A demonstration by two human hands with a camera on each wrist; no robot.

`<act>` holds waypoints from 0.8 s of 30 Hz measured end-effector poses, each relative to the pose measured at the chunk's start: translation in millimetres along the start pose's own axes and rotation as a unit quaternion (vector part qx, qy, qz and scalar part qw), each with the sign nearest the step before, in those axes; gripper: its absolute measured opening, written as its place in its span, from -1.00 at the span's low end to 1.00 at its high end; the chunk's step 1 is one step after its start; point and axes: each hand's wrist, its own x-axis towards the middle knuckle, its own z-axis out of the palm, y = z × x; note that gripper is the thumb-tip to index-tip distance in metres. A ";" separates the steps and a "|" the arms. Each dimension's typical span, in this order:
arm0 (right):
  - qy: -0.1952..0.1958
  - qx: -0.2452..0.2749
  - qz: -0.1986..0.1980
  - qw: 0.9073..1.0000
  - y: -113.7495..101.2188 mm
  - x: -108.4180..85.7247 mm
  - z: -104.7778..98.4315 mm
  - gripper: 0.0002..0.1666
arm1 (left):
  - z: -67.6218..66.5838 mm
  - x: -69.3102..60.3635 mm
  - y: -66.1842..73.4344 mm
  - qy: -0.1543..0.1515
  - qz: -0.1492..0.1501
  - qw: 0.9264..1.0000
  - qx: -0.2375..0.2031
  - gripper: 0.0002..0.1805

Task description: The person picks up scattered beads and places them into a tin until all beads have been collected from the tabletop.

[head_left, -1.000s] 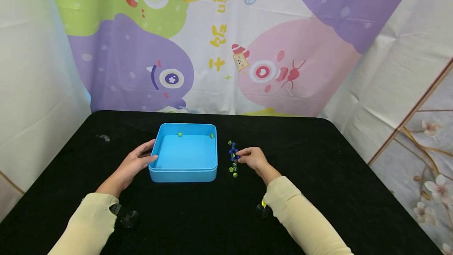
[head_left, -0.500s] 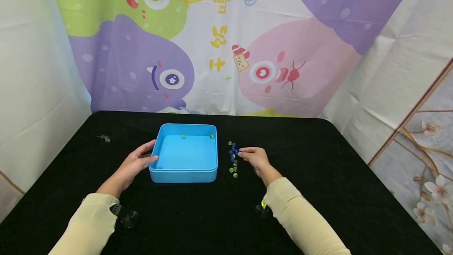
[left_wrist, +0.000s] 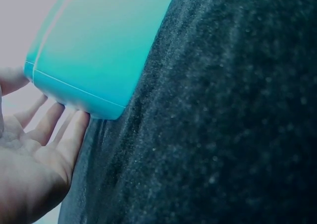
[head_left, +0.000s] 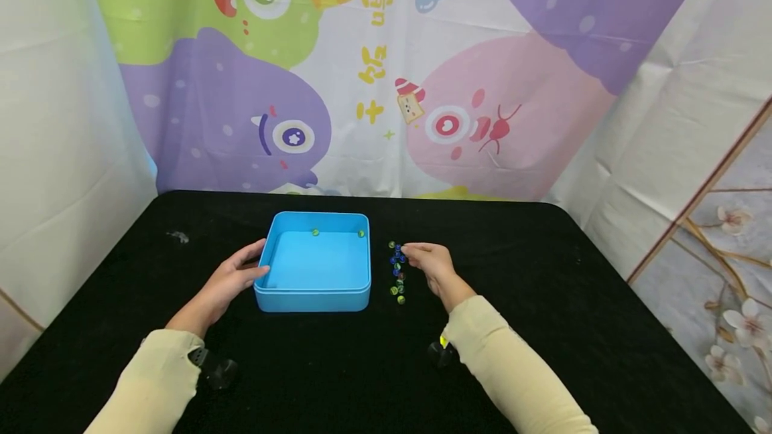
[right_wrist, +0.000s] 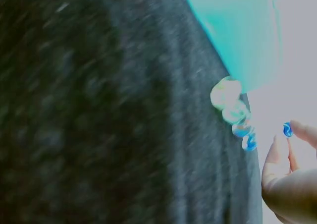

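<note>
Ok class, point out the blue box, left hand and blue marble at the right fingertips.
Blue box (head_left: 312,302): head view, front wall.
Left hand (head_left: 228,278): head view, hand's middle.
Blue marble (right_wrist: 288,129): right wrist view, its middle.

Black-covered table (head_left: 573,327), cartoon-printed curtain (head_left: 362,153) behind, pale drapes (head_left: 66,126) either side, floral panel (head_left: 724,266) at right

black cloth-topped table (head_left: 543,273) | light-blue square plastic box (head_left: 310,300), nearer far edge | green-and-blue glass marbles (head_left: 396,272), wonky row, ditto | pale smudge (head_left: 177,237), far-left corner
</note>
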 end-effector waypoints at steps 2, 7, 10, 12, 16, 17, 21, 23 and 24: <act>0.003 0.010 -0.002 1.000 -4.0 0.1 2.4 -0.72 | 0.0 0.2 0.3 0.000 -0.001 1.000 -0.001 -0.25; 0.004 0.033 -0.016 0.999 -13.7 -1.3 9.1 -0.73 | 0.4 1.4 -0.1 0.004 -0.004 1.000 -0.001 -0.26; 0.002 0.031 -0.015 0.999 -19.4 -2.9 13.4 -0.73 | 1.0 2.4 -1.4 0.005 -0.004 1.000 -0.002 -0.26; 0.001 0.031 -0.015 0.999 -23.0 -3.7 16.6 -0.73 | 1.7 2.5 -2.2 0.005 -0.003 1.000 -0.002 -0.26; -0.004 0.043 -0.025 0.999 -30.6 -5.5 23.9 -0.73 | 2.3 2.3 -2.7 0.007 -0.005 1.000 -0.001 -0.26; -0.006 0.047 -0.029 0.998 -32.5 -5.8 26.0 -0.73 | 2.3 2.1 -2.5 0.007 -0.006 1.000 0.000 -0.26; -0.016 0.052 -0.038 0.998 -40.2 -8.8 34.1 -0.73 | 2.2 1.3 -1.4 0.008 -0.006 1.000 0.001 -0.26; -0.021 0.047 -0.043 0.998 -43.0 -10.8 38.2 -0.73 | 2.2 0.7 -0.5 0.009 -0.005 1.000 0.003 -0.26; -0.025 0.047 -0.044 0.998 -44.4 -12.2 40.3 -0.72 | 2.3 0.3 -0.2 0.009 -0.005 1.000 0.004 -0.26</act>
